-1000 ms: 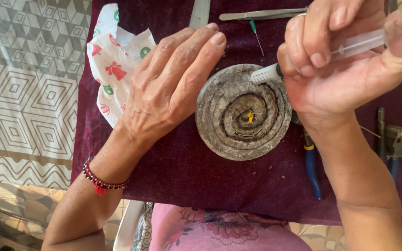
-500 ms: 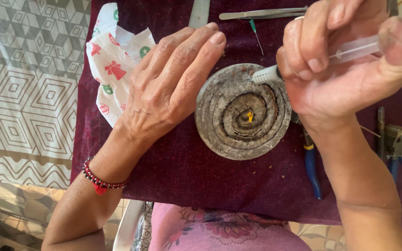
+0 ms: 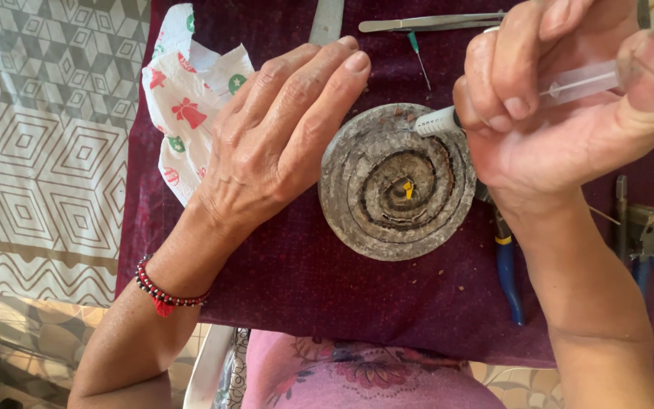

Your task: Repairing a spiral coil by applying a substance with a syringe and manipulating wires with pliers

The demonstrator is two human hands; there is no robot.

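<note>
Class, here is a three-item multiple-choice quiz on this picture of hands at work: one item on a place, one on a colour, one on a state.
1. Where does the left hand rest?
A. on the left edge of the round grey disc
B. on the pliers
C. in the lap

2. What colour is the cloth under the disc?
A. white
B. dark maroon
C. green

3. How is the right hand?
A. flat and open
B. closed around a clear syringe
C. empty, hanging

Answers:
1 A, its fingers lie over the disc's left rim.
2 B, the cloth around the disc is dark maroon.
3 B, the fingers wrap the syringe, thumb at its far end, tip at the disc's upper edge.
</note>
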